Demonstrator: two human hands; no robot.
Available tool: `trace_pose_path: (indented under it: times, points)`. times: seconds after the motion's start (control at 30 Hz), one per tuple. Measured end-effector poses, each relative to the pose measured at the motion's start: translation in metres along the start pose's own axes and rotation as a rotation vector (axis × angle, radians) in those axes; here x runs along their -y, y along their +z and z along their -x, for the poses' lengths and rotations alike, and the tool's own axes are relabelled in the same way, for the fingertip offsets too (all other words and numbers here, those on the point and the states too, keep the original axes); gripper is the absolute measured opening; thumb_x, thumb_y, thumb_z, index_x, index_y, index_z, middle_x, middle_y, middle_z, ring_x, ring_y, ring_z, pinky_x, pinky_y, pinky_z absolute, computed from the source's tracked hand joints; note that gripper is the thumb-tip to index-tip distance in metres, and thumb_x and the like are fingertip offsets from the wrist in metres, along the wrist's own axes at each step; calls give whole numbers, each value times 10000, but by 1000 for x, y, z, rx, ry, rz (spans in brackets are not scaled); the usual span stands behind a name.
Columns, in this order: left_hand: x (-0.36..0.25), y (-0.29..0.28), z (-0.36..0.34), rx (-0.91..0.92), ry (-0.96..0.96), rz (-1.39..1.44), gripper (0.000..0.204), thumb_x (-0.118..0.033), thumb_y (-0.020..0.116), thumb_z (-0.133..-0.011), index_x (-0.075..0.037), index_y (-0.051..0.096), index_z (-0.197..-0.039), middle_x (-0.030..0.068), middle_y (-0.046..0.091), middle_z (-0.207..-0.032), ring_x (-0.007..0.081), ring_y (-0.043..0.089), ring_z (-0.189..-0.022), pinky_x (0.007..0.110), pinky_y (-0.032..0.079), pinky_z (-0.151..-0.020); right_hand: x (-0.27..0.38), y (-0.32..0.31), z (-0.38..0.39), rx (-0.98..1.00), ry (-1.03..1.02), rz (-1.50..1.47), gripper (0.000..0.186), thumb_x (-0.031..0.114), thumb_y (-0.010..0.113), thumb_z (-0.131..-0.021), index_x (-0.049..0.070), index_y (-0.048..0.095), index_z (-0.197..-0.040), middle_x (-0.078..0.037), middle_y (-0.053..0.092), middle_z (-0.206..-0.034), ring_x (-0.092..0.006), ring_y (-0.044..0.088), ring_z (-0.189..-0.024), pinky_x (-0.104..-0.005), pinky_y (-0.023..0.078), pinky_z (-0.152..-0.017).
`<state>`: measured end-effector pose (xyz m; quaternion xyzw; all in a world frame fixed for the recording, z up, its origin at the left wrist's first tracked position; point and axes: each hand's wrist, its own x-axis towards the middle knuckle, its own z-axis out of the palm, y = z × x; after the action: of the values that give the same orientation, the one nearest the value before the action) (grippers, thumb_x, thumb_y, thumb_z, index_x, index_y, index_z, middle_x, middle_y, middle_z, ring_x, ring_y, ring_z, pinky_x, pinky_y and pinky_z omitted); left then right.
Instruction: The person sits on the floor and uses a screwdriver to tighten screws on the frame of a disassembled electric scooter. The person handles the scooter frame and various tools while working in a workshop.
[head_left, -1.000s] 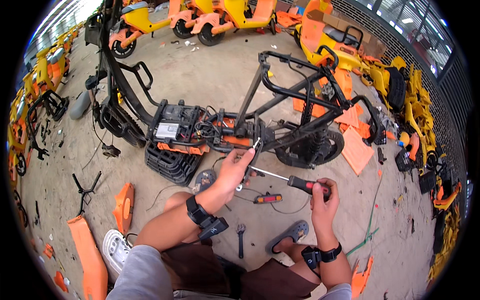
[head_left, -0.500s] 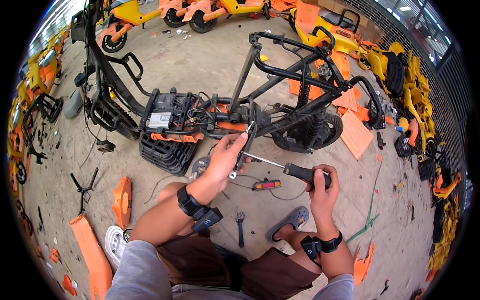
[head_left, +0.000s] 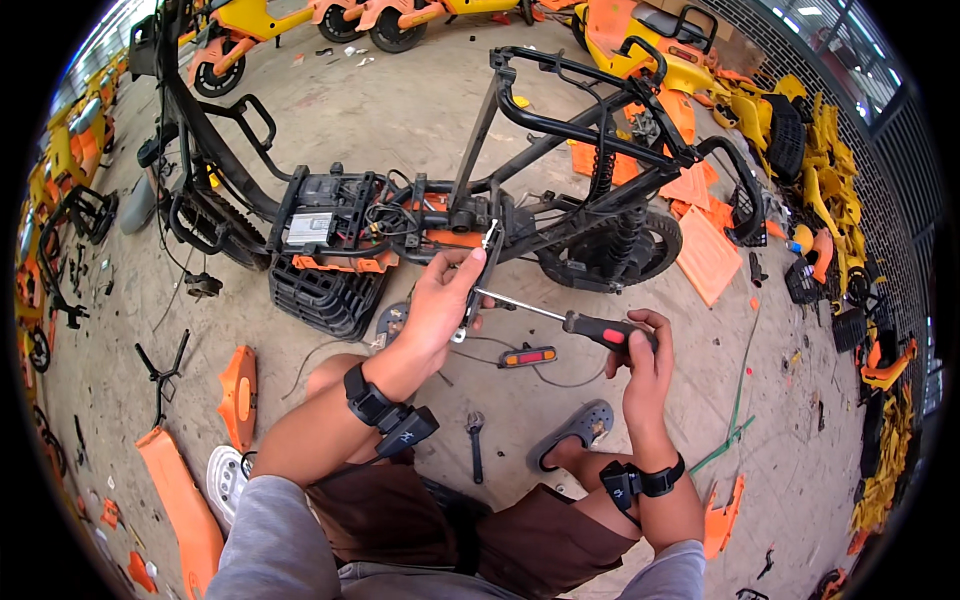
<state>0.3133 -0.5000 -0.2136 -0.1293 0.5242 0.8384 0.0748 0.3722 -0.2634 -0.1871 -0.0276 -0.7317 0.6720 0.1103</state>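
Between the hands: a screwdriver [head_left: 590, 327] runs leftward from the right fingers, its tip touching or just beside a dark bar [head_left: 487, 272].
Left hand [head_left: 440, 302]: nearer the bar, fingers clamped on it, its long axis pointing away from the wearer and crossing the shaft's line.
Right hand [head_left: 648, 368]: thumb and fingers loosely about the handle's end.
Beyond the left fingers: a stripped scooter frame [head_left: 474, 150].
Since half a second ago: right fingers spread looser; frame higher in view.
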Motion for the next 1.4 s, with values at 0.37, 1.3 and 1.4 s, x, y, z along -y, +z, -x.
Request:
trace_pose_path:
  times: [0.37, 1.3, 1.4]
  points:
    - [-3, 1, 2, 4, 9, 8, 357, -369, 601, -948, -56, 508, -1093, 25, 581, -837, 116, 601, -656, 247, 434, -458, -1, 1, 2, -1, 1, 6, 278, 189, 577, -948, 32, 485, -1158, -23, 551, -798, -39, 445, -554, -194, 354, -509]
    - [-5, 0, 3, -34, -12, 20, 385, -359, 628, -934, -42, 497, -1107, 24, 529, -807, 114, 588, -655, 258, 419, -455, -8, 2, 3, 17, -119, 37, 272, 126, 576, -927, 23, 474, -1157, -38, 541, -890, -47, 456, -609, -187, 362, -505]
    - [-3, 0, 2, -32, -31, 0, 372, -359, 600, -951, -37, 489, -1102, 41, 566, -832, 129, 610, -653, 252, 442, -443, -14, -5, 2, 6, -67, 44, 279, 128, 585, -924, 24, 472, -1157, -54, 539, -948, -50, 467, -634, -185, 372, -526]
